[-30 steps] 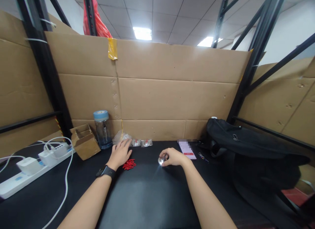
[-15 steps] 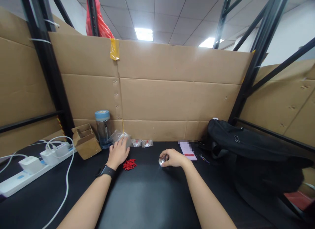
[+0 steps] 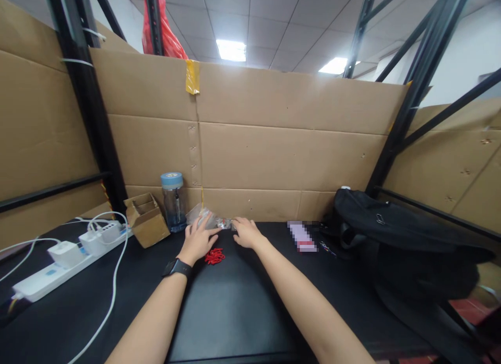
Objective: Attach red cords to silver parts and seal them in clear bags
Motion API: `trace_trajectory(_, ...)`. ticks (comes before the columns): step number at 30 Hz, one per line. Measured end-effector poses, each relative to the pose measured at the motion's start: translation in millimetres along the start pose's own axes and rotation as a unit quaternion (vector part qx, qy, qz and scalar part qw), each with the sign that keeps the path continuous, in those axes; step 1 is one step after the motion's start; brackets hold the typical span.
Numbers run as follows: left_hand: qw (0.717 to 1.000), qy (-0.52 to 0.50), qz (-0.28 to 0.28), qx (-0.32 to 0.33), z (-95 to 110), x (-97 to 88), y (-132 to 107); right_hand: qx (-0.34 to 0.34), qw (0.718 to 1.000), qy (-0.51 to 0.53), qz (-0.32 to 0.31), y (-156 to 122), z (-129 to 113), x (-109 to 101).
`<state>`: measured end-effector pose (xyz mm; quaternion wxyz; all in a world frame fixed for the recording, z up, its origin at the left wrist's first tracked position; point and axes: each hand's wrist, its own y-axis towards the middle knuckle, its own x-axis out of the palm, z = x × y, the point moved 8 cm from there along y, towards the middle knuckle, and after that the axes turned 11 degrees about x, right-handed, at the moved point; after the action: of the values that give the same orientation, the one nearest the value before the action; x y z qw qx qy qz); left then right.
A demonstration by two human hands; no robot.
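My left hand (image 3: 199, 238) lies with fingers spread on a crumpled clear plastic bag (image 3: 200, 216) at the back of the black table (image 3: 97, 301). A black watch (image 3: 178, 268) is on that wrist. Just right of it, my right hand (image 3: 245, 232) is palm down, fingers curled over small clear packets (image 3: 225, 224) with metal pieces inside. What sits under those fingers is hidden. A small pile of red pieces (image 3: 214, 256) lies on the table between my wrists, close to my left hand.
A blue-lidded bottle (image 3: 174, 201) and an open cardboard box (image 3: 147, 219) stand left of the bag. A white power strip (image 3: 58, 265) with chargers and cables lies far left. A phone (image 3: 302, 236) and a black bag (image 3: 391, 233) lie on the right. Cardboard walls enclose the table.
My right hand has left the spot beside the phone, where it held a shiny round metal piece, and moved left and back to the packets. My left hand reached farther onto the plastic bag.
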<state>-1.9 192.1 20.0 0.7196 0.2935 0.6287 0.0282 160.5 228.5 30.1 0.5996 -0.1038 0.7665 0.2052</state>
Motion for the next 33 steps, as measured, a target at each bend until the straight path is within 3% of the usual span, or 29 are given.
trace_trajectory(4, 1.000, 0.002, -0.020, -0.015, -10, 6.5, -1, 0.004, 1.000, -0.006, -0.011, 32, -22, 15)
trace_trajectory(9, 0.999, 0.006, -0.017, -0.032, -15, 1.1, -1, -0.006, 1.000, -0.007, -0.028, 43, -34, 29)
trace_trajectory(13, 1.000, -0.010, -0.001, -0.030, -14, -5.9, -1, -0.032, 0.999, 0.005, -0.028, 33, -38, 26)
trace_trajectory(17, 0.996, -0.042, 0.069, -0.030, -11, -22.1, 3, -0.064, 0.997, 0.039, -0.026, 10, -37, 15)
trace_trajectory(20, 0.986, -0.110, 0.126, -0.022, -3, -33.8, 8, -0.047, 0.997, 0.067, 0.006, -7, -25, 1)
trace_trajectory(22, 0.974, -0.184, 0.134, 0.022, 11, -34.8, 13, -0.011, 0.992, 0.121, 0.046, -16, -10, -10)
trace_trajectory(25, 0.953, -0.269, 0.109, 0.087, 37, -26.8, 17, 0.047, 0.958, 0.269, 0.088, -28, 20, -19)
trace_trajectory(29, 0.947, -0.296, 0.097, 0.079, 55, -11.7, 16, 0.113, 0.892, 0.428, 0.088, -43, 59, -14)
trace_trajectory(33, 0.927, -0.365, 0.084, 0.035, 58, 1.0, 17, 0.162, 0.784, 0.596, 0.064, -59, 85, -10)
